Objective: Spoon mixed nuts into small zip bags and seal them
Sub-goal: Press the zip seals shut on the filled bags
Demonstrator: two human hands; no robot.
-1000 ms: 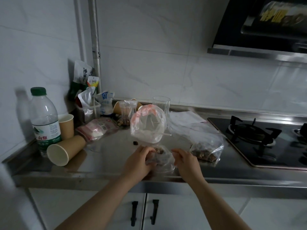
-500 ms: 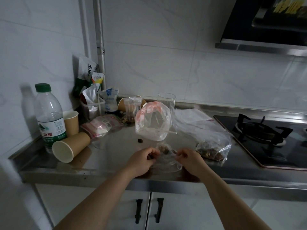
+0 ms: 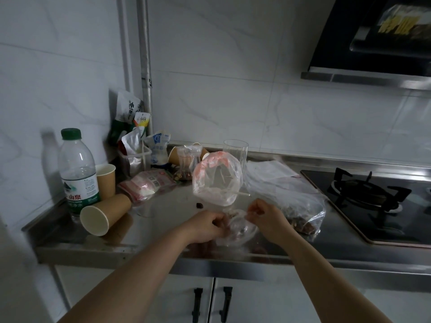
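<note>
Lower centre of frame: small zip bag (image 3: 238, 229) with nuts inside rests on steel bench (image 3: 151, 231) near front edge. Left hand (image 3: 205, 226) fingers curled, pinching bag's left top edge. Right hand (image 3: 268, 216) fingers curled, pinching right top edge. Large nut bag (image 3: 300, 213) lies just right of right hand. Empty pink-rimmed bag (image 3: 217, 178) stands behind. Tipped paper cup (image 3: 102, 214) at left, beside water bottle (image 3: 78, 173).

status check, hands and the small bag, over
Left hand and right hand both pinch the small zip bag at its top, nuts inside. Bag rests on the counter. Nothing blocking; loose nut lies just behind.
</note>
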